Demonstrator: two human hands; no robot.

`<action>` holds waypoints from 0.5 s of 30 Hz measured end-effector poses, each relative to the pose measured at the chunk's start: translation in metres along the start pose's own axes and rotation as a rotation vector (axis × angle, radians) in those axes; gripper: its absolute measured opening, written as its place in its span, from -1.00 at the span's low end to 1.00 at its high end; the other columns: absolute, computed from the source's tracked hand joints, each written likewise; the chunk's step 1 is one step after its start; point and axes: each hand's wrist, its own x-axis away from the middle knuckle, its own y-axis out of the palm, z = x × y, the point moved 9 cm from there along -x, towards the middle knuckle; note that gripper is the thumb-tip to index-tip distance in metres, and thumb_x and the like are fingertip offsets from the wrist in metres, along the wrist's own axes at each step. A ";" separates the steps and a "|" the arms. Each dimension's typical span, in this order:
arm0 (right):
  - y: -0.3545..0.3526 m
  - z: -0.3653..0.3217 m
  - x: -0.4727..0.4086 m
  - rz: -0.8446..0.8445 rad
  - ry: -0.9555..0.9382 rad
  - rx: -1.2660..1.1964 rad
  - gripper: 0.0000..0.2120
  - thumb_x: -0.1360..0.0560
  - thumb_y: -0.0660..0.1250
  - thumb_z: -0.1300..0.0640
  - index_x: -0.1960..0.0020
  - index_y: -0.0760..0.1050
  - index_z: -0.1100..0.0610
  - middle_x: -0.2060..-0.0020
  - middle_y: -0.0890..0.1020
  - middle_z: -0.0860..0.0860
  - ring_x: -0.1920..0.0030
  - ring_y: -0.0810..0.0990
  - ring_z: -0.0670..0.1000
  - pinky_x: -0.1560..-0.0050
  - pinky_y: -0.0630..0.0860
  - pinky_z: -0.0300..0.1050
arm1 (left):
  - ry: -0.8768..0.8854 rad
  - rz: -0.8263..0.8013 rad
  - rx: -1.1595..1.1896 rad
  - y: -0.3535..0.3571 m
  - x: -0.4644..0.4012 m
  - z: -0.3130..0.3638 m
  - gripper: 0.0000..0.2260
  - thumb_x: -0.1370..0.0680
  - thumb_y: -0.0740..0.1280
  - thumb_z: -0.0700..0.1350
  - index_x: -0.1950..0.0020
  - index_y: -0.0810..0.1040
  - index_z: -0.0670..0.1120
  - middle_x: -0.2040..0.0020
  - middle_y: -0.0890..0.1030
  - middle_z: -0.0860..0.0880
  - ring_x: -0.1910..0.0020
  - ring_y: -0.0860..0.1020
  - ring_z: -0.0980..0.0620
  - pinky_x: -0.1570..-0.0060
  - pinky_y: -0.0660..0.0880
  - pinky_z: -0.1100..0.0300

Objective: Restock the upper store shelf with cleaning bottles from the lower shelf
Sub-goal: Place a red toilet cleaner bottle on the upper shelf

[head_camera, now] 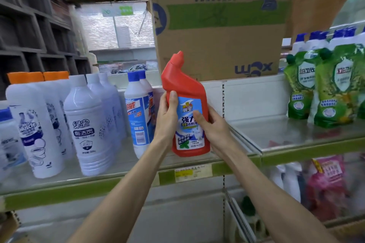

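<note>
A red angled-neck cleaning bottle (184, 85) with a blue label stands upright over the upper shelf (246, 136), its base near the shelf's front edge. My left hand (166, 112) grips its left side, thumb on the front. My right hand (210, 122) grips its right side, thumb across the label. Whether the base touches the shelf is unclear.
White bottles (88, 124) and blue-capped bottles (138, 112) crowd the shelf to the left. Green refill pouches (335, 85) stand at the right. A large cardboard box (219, 25) sits on top behind. The lower shelf (316, 187) holds pink and white packages.
</note>
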 end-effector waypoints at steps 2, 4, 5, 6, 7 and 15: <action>0.000 0.005 -0.002 -0.018 0.021 -0.040 -0.52 -0.45 0.45 -0.04 -0.33 0.49 0.03 -0.09 0.72 0.08 -0.07 0.72 0.16 -0.07 0.64 0.22 | 0.002 0.001 -0.016 -0.001 -0.002 -0.003 -0.65 -0.66 0.18 0.15 -0.34 0.46 -0.03 -0.08 0.70 0.01 -0.03 0.70 0.08 -0.09 0.63 0.05; -0.001 0.006 -0.006 -0.030 0.034 -0.052 -0.49 -0.45 0.44 -0.01 -0.36 0.47 0.07 -0.10 0.72 0.08 -0.06 0.72 0.16 -0.04 0.66 0.18 | 0.012 -0.009 -0.027 0.000 -0.005 -0.006 -0.66 -0.67 0.16 0.16 -0.31 0.47 -0.01 -0.11 0.70 -0.01 -0.07 0.70 0.04 -0.11 0.62 0.03; -0.002 0.007 -0.007 -0.037 0.041 -0.051 -0.48 -0.44 0.44 -0.01 -0.37 0.46 0.08 -0.10 0.72 0.09 -0.07 0.72 0.16 -0.04 0.66 0.17 | 0.019 -0.009 -0.033 0.000 -0.006 -0.008 -0.67 -0.67 0.16 0.16 -0.30 0.47 -0.01 -0.12 0.69 -0.01 -0.08 0.69 0.04 -0.10 0.62 0.05; -0.003 0.007 -0.009 -0.042 0.046 -0.046 -0.45 -0.43 0.45 -0.02 -0.37 0.46 0.08 -0.11 0.71 0.10 -0.07 0.72 0.16 -0.05 0.65 0.18 | 0.026 -0.009 -0.041 0.000 -0.006 -0.008 -0.66 -0.67 0.15 0.16 -0.30 0.47 -0.01 -0.12 0.69 -0.01 -0.08 0.69 0.05 -0.08 0.62 0.09; -0.004 0.008 -0.010 -0.042 0.049 -0.036 -0.42 -0.41 0.46 -0.05 -0.38 0.46 0.07 -0.13 0.70 0.11 -0.08 0.71 0.16 -0.08 0.64 0.20 | 0.034 -0.007 -0.044 0.000 -0.007 -0.008 -0.66 -0.67 0.14 0.15 -0.30 0.46 -0.02 -0.12 0.69 0.00 -0.07 0.69 0.07 -0.04 0.62 0.14; -0.003 0.008 -0.012 -0.030 0.028 0.008 -0.44 -0.41 0.43 -0.07 -0.37 0.45 0.04 -0.06 0.73 0.02 -0.02 0.74 0.12 0.02 0.67 0.13 | 0.021 -0.017 -0.082 0.000 -0.003 -0.012 -0.63 -0.68 0.10 0.15 -0.37 0.42 -0.03 -0.14 0.67 0.00 -0.07 0.69 0.11 0.06 0.62 0.26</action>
